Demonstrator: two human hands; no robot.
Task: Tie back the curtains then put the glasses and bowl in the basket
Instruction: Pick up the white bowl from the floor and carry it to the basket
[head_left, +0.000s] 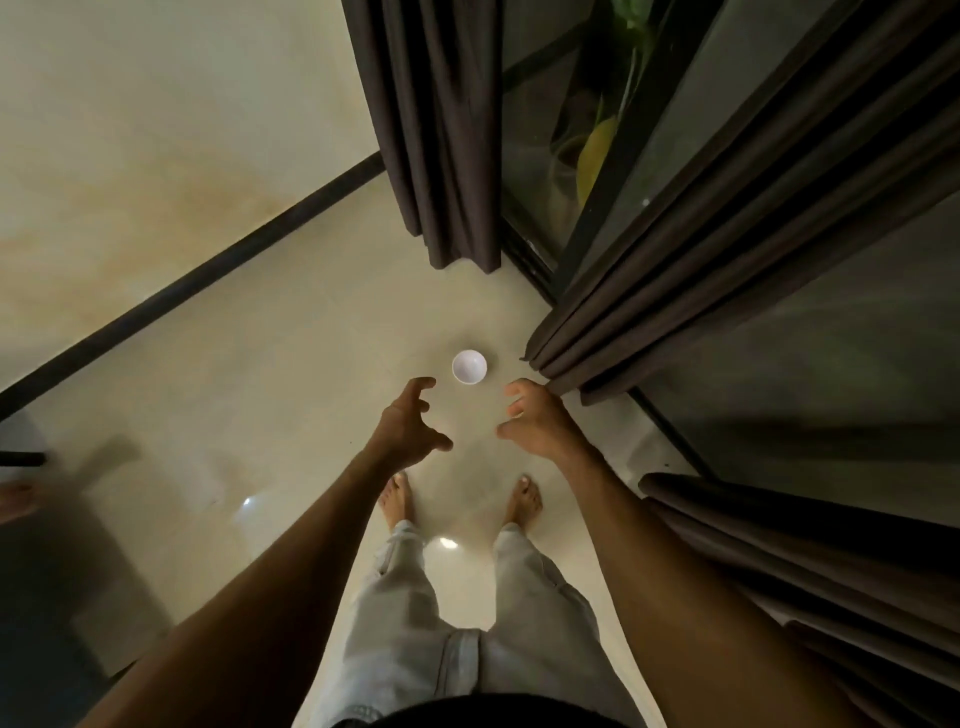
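White bowl (469, 367) sits upright on the pale tiled floor (291, 364). At its seven o'clock the left hand (410, 423) hovers, fingers spread and half bent, holding nothing. At five o'clock the right hand (530, 418) is likewise spread and holds nothing, just beside the hem of a dark brown curtain (675, 291) at three o'clock. A second curtain (436, 130) hangs at twelve o'clock. Bare feet (524, 501) stand at six.

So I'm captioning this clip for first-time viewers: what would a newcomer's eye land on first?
The small round white bowl stands out, bright against the glossy cream tiled floor in the middle of the view. Just below it the left hand and right hand reach out with fingers spread, holding nothing. Dark brown pleated curtains hang by the dark-framed glass door above and to the right.
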